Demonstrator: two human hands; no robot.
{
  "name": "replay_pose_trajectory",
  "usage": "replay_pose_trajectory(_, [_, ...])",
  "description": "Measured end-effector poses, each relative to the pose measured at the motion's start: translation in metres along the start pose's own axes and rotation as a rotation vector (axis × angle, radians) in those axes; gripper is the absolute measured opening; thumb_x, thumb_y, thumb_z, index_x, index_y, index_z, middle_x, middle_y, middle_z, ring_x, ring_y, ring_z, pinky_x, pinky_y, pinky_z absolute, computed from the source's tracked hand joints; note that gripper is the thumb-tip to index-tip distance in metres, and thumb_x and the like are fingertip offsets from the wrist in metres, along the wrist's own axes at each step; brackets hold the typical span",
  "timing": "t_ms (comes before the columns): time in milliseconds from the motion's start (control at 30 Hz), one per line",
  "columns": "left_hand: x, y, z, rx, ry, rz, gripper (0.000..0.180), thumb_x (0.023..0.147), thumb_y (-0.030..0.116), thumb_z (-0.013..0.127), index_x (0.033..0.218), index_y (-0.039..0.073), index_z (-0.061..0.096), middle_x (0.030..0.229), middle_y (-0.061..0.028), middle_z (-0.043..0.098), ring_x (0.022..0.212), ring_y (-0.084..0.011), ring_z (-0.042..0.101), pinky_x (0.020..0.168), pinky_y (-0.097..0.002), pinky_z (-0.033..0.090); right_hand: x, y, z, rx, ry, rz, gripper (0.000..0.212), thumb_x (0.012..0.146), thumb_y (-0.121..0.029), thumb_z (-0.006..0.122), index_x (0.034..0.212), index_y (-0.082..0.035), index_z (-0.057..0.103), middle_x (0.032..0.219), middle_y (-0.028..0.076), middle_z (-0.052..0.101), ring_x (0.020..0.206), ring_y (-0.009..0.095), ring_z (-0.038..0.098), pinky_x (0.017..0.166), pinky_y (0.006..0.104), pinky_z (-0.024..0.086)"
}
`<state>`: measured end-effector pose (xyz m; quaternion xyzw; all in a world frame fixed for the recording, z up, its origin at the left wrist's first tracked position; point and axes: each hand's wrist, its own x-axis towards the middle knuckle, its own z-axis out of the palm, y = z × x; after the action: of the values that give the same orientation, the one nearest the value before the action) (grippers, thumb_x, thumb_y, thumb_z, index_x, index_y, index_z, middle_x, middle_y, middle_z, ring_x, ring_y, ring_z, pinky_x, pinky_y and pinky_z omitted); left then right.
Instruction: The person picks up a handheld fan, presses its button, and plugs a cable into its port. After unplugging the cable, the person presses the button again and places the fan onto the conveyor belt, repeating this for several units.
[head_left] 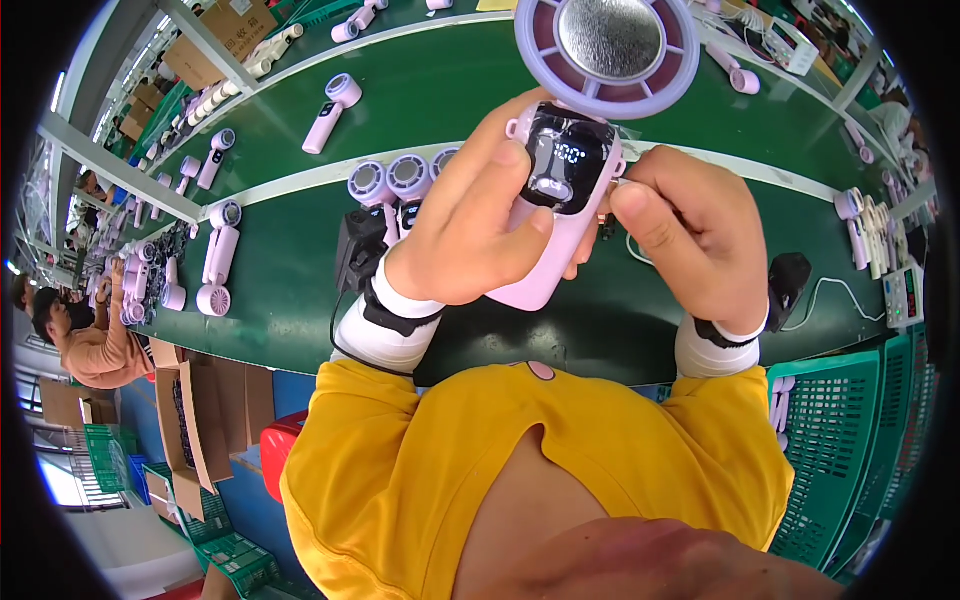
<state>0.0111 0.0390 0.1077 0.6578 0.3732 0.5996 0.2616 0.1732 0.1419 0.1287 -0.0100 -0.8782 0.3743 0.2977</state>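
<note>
A pale pink handheld fan is up in front of me, its round silver-centred head pointing away. My left hand is closed around its body, with the thumb beside a lit black display. At the fan's right edge, by a small side loop, my right hand has thumb and forefinger pinched together. What sits between those fingertips is too small to make out. A thin white cable shows behind the right hand. Several more pink fans lie just beyond my left hand, partly hidden by it.
The green work surface meets a green belt along a pale rail, with scattered fans on both. Green crates stand at lower right, near a small meter. Open cartons are lower left; a co-worker is at far left.
</note>
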Motion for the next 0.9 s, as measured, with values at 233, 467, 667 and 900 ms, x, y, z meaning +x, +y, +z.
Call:
replay_pose_trajectory(233, [0.001,-0.012,-0.001,-0.114,-0.076,0.01,0.058,0.073,-0.004,0.034,0.128,-0.008,0.015,0.099,-0.016,0.049,0.068,-0.017,0.055,0.066,-0.0288,0.047,0.0,0.005,0.011,0.103,0.106,-0.014,0.022,0.086,-0.016,0.048,0.069,-0.003,0.052,0.06,0.004,0.056,0.049,0.017,0.05,0.046,0.0262,0.038])
replay_pose_trajectory(467, [0.0,-0.005,0.013,-0.215,0.041,-0.084,0.062,0.073,-0.004,0.042,0.129,-0.005,0.015,0.1,-0.0142,0.049,0.071,-0.0161,0.053,0.064,-0.0273,0.045,0.0,0.004,0.007,0.053,0.105,0.075,0.018,0.085,-0.015,0.051,0.074,-0.002,0.055,0.062,0.004,0.059,0.049,0.014,0.049,0.048,0.0241,0.038])
replay_pose_trajectory(667, [-0.004,-0.008,0.013,-0.186,0.03,0.009,0.061,0.073,-0.002,0.048,0.128,-0.002,0.021,0.101,-0.0146,0.051,0.08,-0.0168,0.053,0.065,-0.0275,0.046,-0.003,-0.003,0.004,0.027,0.175,0.078,0.016,0.084,-0.014,0.055,0.074,-0.001,0.055,0.059,0.002,0.053,0.051,0.008,0.044,0.047,0.0224,0.035])
replay_pose_trajectory(900, [-0.035,0.032,-0.024,-0.463,0.021,0.333,0.048,0.074,0.019,0.055,0.113,-0.001,0.037,0.102,-0.0151,0.048,0.075,-0.0179,0.052,0.059,-0.0272,0.044,-0.011,0.0,-0.012,0.151,0.5,-0.026,0.016,0.083,-0.011,0.056,0.072,0.0,0.052,0.06,-0.004,0.044,0.055,0.003,0.035,0.049,0.0186,0.028])
